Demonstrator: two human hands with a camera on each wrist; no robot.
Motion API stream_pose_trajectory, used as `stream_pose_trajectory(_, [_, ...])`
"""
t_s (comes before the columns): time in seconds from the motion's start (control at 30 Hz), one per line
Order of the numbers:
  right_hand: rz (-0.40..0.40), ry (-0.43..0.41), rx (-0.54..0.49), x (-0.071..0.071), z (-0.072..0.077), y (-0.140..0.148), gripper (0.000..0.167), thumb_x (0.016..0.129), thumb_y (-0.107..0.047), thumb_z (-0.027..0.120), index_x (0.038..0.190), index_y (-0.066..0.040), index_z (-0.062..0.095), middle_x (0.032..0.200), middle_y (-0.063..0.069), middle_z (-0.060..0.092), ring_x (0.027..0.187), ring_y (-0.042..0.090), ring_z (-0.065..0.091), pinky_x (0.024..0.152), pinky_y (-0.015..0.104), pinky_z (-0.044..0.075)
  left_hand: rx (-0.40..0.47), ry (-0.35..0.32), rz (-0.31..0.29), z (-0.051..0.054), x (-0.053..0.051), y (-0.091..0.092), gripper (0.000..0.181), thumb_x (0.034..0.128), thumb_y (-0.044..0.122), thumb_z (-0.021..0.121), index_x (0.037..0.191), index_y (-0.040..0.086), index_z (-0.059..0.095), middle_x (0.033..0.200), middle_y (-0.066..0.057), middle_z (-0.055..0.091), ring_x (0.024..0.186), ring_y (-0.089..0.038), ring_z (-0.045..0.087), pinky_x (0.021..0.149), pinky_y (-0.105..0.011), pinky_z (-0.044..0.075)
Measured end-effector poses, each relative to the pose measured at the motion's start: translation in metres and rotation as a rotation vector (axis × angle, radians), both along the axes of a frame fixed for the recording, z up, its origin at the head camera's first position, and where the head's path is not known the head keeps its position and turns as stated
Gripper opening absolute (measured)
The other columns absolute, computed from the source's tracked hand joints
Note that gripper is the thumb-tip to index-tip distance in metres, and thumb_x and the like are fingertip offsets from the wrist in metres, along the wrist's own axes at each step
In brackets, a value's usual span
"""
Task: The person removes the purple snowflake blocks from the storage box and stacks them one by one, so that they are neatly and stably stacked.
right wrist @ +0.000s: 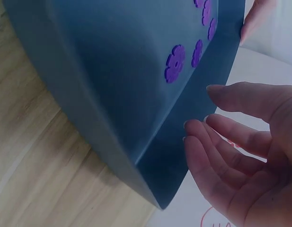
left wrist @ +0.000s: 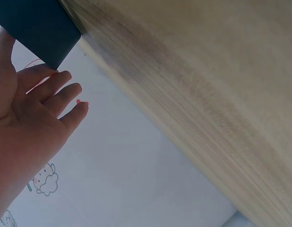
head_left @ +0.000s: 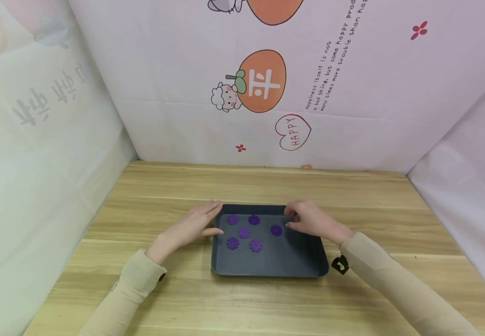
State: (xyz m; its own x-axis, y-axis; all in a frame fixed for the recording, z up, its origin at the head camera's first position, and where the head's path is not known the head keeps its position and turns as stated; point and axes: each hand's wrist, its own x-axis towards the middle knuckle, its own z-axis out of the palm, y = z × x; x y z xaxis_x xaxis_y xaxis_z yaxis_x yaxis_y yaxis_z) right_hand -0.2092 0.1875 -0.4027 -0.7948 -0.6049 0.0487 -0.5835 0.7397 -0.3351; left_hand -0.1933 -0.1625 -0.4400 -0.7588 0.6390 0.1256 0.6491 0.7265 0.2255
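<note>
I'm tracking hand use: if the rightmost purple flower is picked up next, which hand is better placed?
Likely the right hand: it's empty and nearer that flower, while the left hand is at the tray's left side.

the tray [head_left: 284, 263] sits on the table [head_left: 246, 303], before the wall [head_left: 175, 93]. in it lie six discs [head_left: 244, 232], five leftward, one right of them. the left hand [head_left: 192, 225] is at its left rim, the right hand [head_left: 313, 220] at its far right, possibly touching.

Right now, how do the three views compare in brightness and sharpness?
Head: brightest, wall lettering readable; left wrist: dim, left hand in shade, tabletop grain soft; right wrist: dim, bluish, shadow inside the tray, purple pieces fairly clear.
</note>
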Motion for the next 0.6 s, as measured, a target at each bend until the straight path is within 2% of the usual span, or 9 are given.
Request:
stream_pose_trajectory(0.13, [-0.002, -0.040, -0.009, -0.001, -0.001, -0.003, 0.023, 0.082, -0.007, 0.078, 0.101, 0.003, 0.070, 0.096, 0.016, 0.073, 0.076, 0.022, 0.070, 0.065, 0.027, 0.059, -0.003, 0.001, 0.003, -0.001, 0.000, 0.000, 0.077, 0.0933, 0.046, 0.063, 0.148, -0.004, 0.040, 0.155, -0.022, 0.040, 0.145, -0.039, 0.039, 0.120, -0.055, 0.034])
stream_pose_trajectory(0.37, [0.013, -0.084, -0.005, -0.003, -0.004, -0.007, 0.022, 0.083, -0.008, 0.078, 0.101, 0.002, 0.070, 0.094, 0.014, 0.073, 0.075, 0.014, 0.068, 0.065, 0.025, 0.060, -0.017, 0.000, 0.006, 0.000, 0.000, 0.000, 0.078, 0.0933, 0.047, 0.063, 0.148, -0.003, 0.040, 0.155, -0.021, 0.040, 0.145, -0.039, 0.038, 0.121, -0.054, 0.034])
stream_pose_trajectory(0.6, [0.031, -0.119, -0.010, -0.005, -0.007, -0.012, 0.021, 0.082, -0.008, 0.078, 0.099, 0.002, 0.070, 0.093, 0.014, 0.073, 0.077, 0.018, 0.069, 0.067, 0.026, 0.060, -0.016, -0.008, 0.010, 0.000, 0.000, 0.000, 0.078, 0.0930, 0.047, 0.063, 0.149, -0.003, 0.040, 0.156, -0.021, 0.039, 0.146, -0.038, 0.038, 0.121, -0.054, 0.033])
